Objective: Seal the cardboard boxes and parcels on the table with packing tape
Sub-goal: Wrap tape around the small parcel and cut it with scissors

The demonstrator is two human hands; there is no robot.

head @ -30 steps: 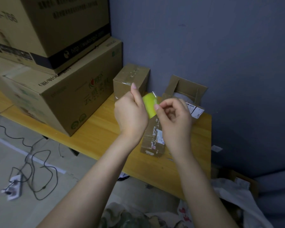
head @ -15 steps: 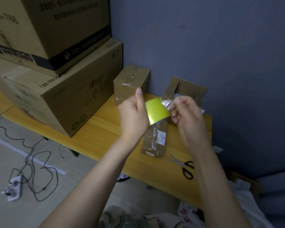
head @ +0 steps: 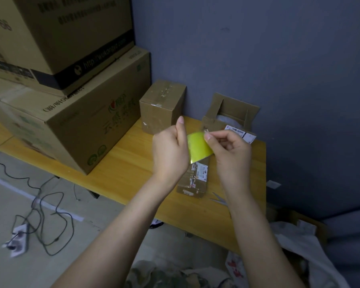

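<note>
Over the yellow wooden table point(head: 123, 169), mid-frame: left hand point(head: 170, 150) grips a yellow-green roll of packing tape point(head: 198, 147), thumb sticking up. Right hand point(head: 230, 149) pinches the roll's top edge at its 1 o'clock, thumb and forefinger closed on a clear glint of tape end, other fingers curled. Roll is held in the air, not on the table.

Directly under it, at 6 o'clock: flat brown cardboard parcel with white labels point(head: 195, 180), upper part hidden by hands and roll. Right forearm covers most of the metal scissors point(head: 217, 198) at the parcel's 4 o'clock; only the blade tips show.

- 11 o'clock: small taped brown cardboard box point(head: 162, 104).
- 1 o'clock: open-flapped cardboard box point(head: 231, 110) against the blue-grey wall point(head: 279, 59).
- 9–10 o'clock: two big stacked printed cartons point(head: 81, 121).
- Floor at 8 o'clock: white power strip with black cables point(head: 19, 240).
</note>
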